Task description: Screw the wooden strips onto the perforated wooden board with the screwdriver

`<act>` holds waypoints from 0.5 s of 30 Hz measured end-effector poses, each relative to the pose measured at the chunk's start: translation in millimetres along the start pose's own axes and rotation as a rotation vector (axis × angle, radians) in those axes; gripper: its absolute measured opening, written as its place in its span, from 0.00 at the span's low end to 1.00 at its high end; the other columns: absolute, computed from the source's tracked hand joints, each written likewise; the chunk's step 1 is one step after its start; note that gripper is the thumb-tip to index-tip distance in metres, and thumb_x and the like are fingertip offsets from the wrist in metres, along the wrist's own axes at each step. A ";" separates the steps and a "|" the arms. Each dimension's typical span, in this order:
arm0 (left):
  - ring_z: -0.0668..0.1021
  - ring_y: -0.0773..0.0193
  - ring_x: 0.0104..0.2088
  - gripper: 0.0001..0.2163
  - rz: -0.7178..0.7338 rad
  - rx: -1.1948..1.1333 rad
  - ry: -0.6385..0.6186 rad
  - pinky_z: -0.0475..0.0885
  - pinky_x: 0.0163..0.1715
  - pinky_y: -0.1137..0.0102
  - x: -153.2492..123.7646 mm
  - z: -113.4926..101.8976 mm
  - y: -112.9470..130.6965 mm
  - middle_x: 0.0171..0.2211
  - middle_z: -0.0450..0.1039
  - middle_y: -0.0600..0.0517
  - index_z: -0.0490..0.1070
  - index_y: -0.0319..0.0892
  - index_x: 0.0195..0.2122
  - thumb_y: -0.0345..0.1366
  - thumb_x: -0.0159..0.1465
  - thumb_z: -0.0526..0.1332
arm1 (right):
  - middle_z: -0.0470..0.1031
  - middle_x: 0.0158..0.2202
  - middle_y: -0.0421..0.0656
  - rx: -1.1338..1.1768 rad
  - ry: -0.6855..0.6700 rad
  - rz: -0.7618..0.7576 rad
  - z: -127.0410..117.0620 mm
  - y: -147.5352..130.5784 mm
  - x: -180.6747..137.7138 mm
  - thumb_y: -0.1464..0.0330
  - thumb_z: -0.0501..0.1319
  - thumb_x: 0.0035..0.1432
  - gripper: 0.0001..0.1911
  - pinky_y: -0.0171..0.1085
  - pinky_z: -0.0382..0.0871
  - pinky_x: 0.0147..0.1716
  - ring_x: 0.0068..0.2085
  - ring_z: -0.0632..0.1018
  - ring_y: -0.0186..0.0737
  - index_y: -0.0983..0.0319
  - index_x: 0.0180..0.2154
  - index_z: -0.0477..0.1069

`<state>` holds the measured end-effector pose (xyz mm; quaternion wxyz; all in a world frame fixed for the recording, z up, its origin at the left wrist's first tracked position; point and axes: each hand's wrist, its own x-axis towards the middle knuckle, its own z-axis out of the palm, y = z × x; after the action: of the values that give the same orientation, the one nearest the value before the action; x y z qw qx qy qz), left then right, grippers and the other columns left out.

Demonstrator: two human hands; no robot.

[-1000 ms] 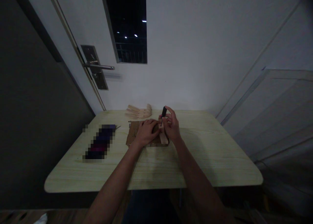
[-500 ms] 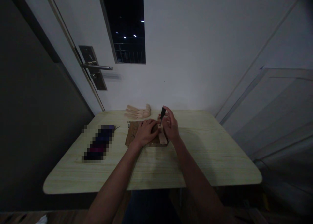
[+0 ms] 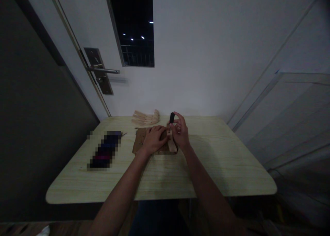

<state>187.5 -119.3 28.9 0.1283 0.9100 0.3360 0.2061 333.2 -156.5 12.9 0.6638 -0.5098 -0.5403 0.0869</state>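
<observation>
A screwdriver with a black handle point(image 3: 172, 118) stands nearly upright in my right hand point(image 3: 181, 134), its tip down at a pale wooden piece point(image 3: 171, 145). The fingers of that hand are closed around the handle. My left hand point(image 3: 154, 138) lies flat with its fingers stretched out over a brown cardboard sheet point(image 3: 139, 139). Its fingertips and thumb reach the left side of the wooden piece, which lies on the sheet's right end. My fingers partly hide the far end of the wood and the screwdriver's shaft.
Several pale wooden pieces point(image 3: 145, 118) lie fanned out at the table's back edge. A blurred-out dark object point(image 3: 105, 150) rests on the left of the wood-grain table point(image 3: 227, 167). Small dark bits lie by the cardboard's far left corner. Behind stands a white door with a handle point(image 3: 105, 70).
The screwdriver's handle stands slightly more upright, and the fingers of my right hand have shifted a little around it. My left hand has stayed in place.
</observation>
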 end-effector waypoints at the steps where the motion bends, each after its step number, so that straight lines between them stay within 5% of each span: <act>1: 0.71 0.52 0.54 0.17 -0.003 0.000 -0.001 0.64 0.54 0.56 -0.1 -0.1 0.1 0.52 0.72 0.48 0.69 0.46 0.53 0.45 0.66 0.56 | 0.73 0.36 0.40 -0.009 0.010 0.003 0.8 -0.1 0.1 0.62 0.61 0.59 0.26 0.29 0.61 0.19 0.21 0.64 0.27 0.54 0.58 0.61; 15: 0.71 0.53 0.55 0.17 0.006 -0.011 0.004 0.63 0.55 0.56 -0.6 1.0 -1.4 0.53 0.71 0.49 0.68 0.47 0.55 0.44 0.66 0.55 | 0.74 0.43 0.44 -0.024 -0.037 -0.017 -3.8 -2.6 0.4 0.62 0.56 0.63 0.24 0.29 0.64 0.21 0.25 0.68 0.27 0.53 0.60 0.61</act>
<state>186.8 -118.8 27.3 0.1323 0.9098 0.3326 0.2102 335.3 -159.6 15.5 0.6481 -0.5114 -0.5579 0.0840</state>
